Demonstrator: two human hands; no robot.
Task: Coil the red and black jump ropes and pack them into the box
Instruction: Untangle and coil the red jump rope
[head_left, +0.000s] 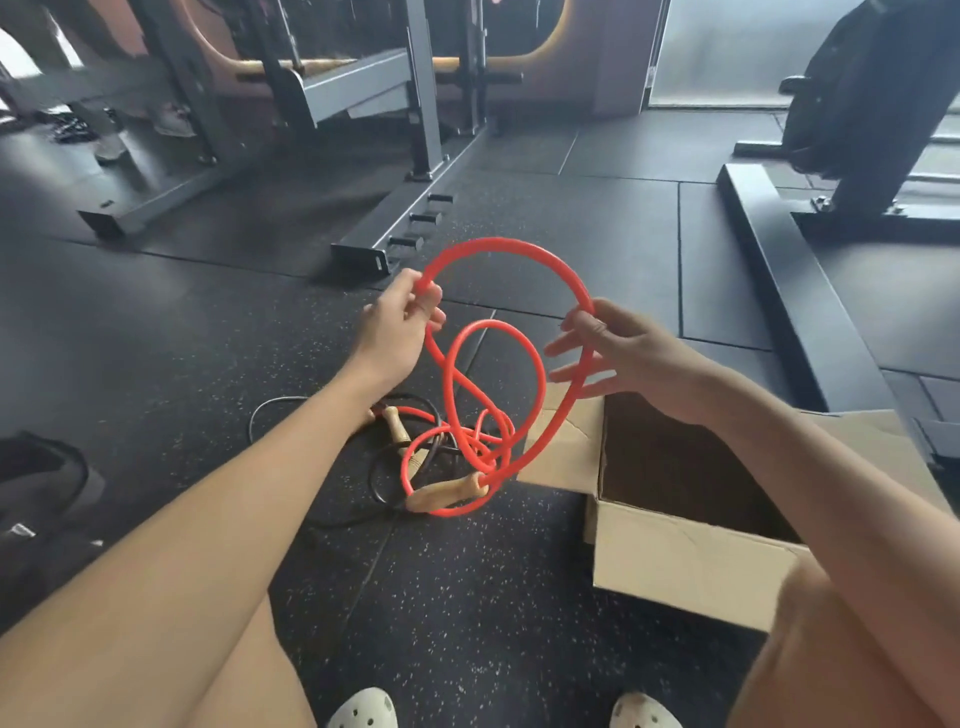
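Two hands hold the red jump rope (498, 243) up over the dark gym floor (156, 312), well apart from each other. The left hand (397, 325) pinches the left side of the big top loop. The right hand (626, 353) pinches its right side between thumb and forefinger, with the other fingers spread straight.

To coil well, I think the big loop should set the size. The smaller twisted loops hanging under it must be untwisted and gathered one by one into one hand. The lower end should be lifted free of the black rope (375, 486), which lies mixed with it on the floor, left of the open cardboard box (675, 561).

The red rope is a smooth, bright tube that looks springy. Its pale wooden handle (447, 493) is low, near the box flap.
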